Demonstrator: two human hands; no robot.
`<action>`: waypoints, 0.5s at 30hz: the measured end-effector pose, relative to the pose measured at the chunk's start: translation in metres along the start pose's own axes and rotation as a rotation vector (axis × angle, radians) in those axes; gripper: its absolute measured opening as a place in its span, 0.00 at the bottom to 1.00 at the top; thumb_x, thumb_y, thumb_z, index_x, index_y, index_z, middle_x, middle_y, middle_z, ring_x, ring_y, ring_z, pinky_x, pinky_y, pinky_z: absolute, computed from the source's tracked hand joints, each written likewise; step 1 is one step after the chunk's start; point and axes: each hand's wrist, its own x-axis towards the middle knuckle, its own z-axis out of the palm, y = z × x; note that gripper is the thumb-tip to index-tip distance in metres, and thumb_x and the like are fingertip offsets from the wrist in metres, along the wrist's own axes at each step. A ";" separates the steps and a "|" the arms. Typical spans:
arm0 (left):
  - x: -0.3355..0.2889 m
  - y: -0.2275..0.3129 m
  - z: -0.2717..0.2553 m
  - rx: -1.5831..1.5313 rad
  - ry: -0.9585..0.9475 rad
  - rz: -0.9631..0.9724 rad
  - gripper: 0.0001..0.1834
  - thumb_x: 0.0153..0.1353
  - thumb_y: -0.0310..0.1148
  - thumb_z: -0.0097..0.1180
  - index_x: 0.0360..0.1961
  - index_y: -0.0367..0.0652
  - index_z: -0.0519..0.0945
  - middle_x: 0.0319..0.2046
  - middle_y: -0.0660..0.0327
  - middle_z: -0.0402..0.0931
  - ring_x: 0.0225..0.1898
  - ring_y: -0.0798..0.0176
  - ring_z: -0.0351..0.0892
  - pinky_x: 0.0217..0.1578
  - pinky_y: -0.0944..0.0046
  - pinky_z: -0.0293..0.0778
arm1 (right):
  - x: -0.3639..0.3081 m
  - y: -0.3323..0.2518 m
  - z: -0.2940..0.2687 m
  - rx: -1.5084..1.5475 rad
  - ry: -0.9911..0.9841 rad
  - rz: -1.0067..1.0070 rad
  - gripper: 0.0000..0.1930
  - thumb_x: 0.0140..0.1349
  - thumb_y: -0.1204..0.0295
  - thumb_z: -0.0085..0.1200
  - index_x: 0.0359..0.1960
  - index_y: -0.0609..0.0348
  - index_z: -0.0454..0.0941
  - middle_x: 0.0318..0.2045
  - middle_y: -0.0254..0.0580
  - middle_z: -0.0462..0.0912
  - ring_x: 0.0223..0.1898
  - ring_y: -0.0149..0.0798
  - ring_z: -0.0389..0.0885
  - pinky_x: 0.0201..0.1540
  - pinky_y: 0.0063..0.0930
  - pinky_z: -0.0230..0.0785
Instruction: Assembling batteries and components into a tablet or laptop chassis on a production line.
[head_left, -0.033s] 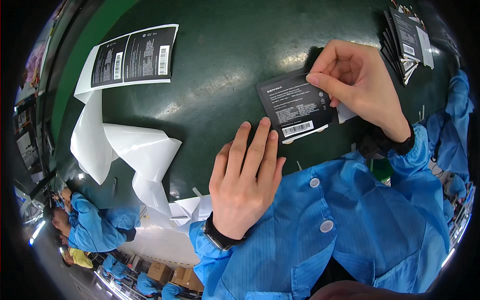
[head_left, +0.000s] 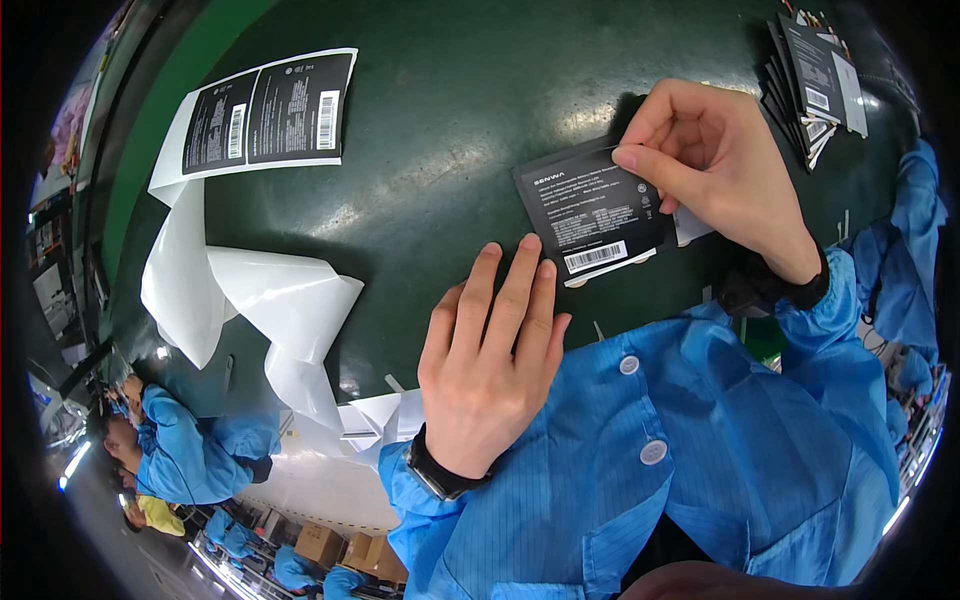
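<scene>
The flat black rectangular label [head_left: 592, 212] is being pinched at its far edge by the right hand [head_left: 715, 165]; the left hand [head_left: 488, 360], fingers together, is pressing its near edge on the dark green table [head_left: 450, 120], so it should be smoothed slowly.

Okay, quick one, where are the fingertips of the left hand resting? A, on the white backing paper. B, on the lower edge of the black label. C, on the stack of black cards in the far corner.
B: the left hand lies flat with its fingertips on the lower edge of the black label, which the right hand pinches.
</scene>
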 end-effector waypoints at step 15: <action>0.001 0.000 0.002 0.062 0.007 0.010 0.22 0.60 0.32 0.67 0.55 0.36 0.83 0.62 0.55 0.78 0.60 0.50 0.78 0.52 0.53 0.76 | -0.004 -0.005 0.003 -0.415 0.109 -0.346 0.08 0.60 0.76 0.69 0.34 0.61 0.80 0.21 0.33 0.79 0.19 0.21 0.75 0.23 0.16 0.64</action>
